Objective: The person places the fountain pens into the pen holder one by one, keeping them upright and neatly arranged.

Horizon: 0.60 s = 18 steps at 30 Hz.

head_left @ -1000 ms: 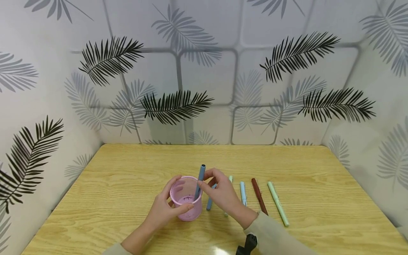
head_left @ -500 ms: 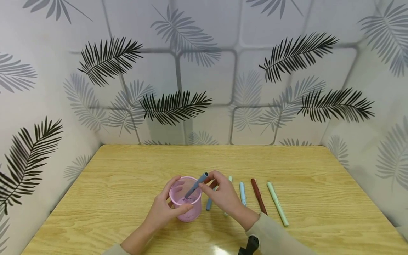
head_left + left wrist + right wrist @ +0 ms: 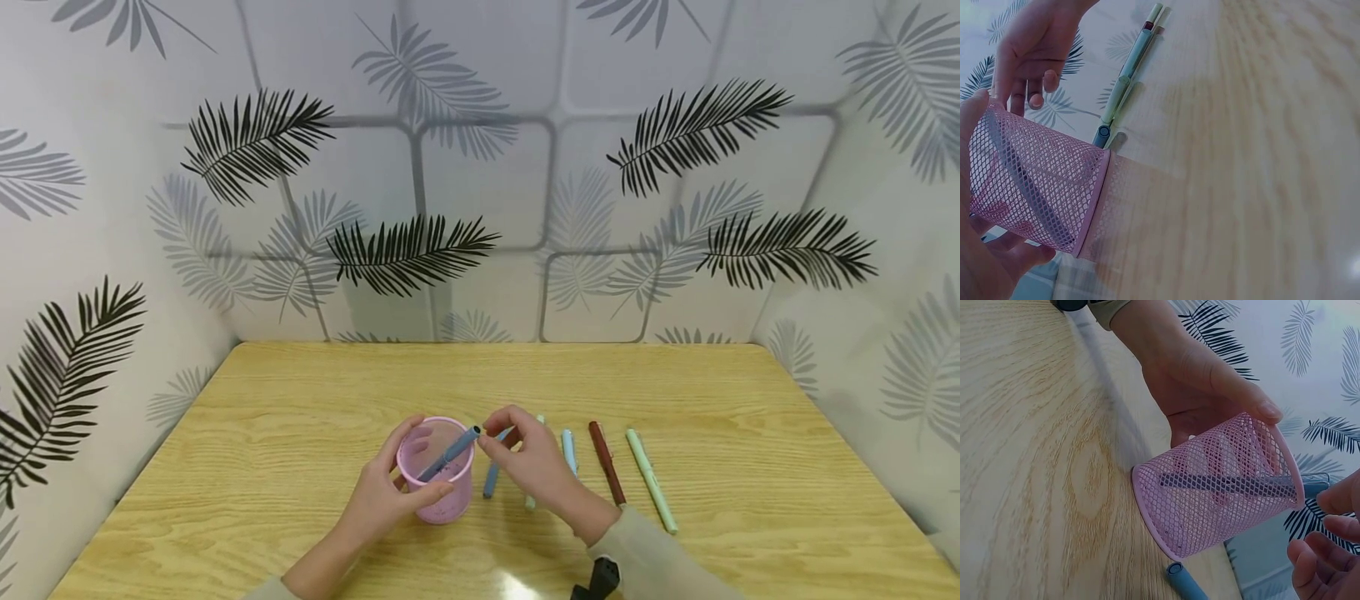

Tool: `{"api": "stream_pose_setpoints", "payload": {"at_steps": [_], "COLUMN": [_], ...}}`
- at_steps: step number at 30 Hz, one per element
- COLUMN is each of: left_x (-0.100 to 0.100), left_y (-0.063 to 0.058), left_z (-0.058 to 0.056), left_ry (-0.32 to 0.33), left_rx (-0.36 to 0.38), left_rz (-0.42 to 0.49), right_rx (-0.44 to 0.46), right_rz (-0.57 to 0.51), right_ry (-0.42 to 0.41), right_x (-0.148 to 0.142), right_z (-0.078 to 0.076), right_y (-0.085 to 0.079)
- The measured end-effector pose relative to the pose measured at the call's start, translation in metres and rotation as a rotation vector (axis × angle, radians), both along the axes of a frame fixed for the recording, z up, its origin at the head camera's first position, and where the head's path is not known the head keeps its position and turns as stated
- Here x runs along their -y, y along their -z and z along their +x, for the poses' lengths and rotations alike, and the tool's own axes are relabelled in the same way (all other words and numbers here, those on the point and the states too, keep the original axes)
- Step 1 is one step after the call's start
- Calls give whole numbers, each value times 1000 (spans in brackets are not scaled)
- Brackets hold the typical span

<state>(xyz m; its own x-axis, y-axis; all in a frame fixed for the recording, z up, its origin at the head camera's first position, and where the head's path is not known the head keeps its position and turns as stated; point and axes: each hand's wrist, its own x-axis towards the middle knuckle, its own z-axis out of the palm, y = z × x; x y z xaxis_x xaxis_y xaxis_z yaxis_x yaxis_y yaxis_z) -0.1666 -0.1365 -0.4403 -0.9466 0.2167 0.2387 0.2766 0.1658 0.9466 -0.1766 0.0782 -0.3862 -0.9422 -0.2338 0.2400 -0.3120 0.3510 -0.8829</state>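
I have the left hand [image 3: 386,486] gripping the cup [image 3: 448,507]; inside, the pen [image 3: 453,452] leans, long axis eight to two o'clock. Its top lies at nine o'clock from the nearer right hand [image 3: 528,458], fingers slightly parted, seemingly holding nothing.

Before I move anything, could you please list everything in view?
Table: one, yellowish, across foreground.
Backdrop: one, pale with leaves, behind table.
Mesh cup: one, pink, on table.
First pen: one, grey-blue, leaning inside cup.
Second pen: one, blue, beside cup.
Third pen: one, pale green, right of second.
Fourth pen: one, light blue, right of third.
Fifth pen: one, dark red, right of fourth.
Sixth pen: one, light green, rightmost.
Wrist devices: two, black, at cuffs.
Sleeves: two, pale, on arms.
Left hand: one, bare, gripping cup.
Right hand: one, bare, near first pen's upper end.
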Motion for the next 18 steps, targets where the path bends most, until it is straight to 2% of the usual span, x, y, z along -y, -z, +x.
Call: {"api": "stream_pose_setpoints", "payload": {"at_steps": [1, 3, 8, 18], "left_x": [1, 2, 3, 2], "left_y": [3, 9, 11, 7], "left_z": [-1, -4, -5, -4], "left_ry": [1, 1, -10, -18], "left_rx": [-11, -24, -20, 11], "left_rz": [-1, -3, -4, -3], "right_rx": [0, -10, -38, -22], "right_rz": [3, 5, -2, -20], "right_ry": [0, -1, 21, 58], "right_x": [0, -4, -18, -39], "right_z": [3, 0, -16, -18], "right_y": [-5, -1, 24, 22]}}
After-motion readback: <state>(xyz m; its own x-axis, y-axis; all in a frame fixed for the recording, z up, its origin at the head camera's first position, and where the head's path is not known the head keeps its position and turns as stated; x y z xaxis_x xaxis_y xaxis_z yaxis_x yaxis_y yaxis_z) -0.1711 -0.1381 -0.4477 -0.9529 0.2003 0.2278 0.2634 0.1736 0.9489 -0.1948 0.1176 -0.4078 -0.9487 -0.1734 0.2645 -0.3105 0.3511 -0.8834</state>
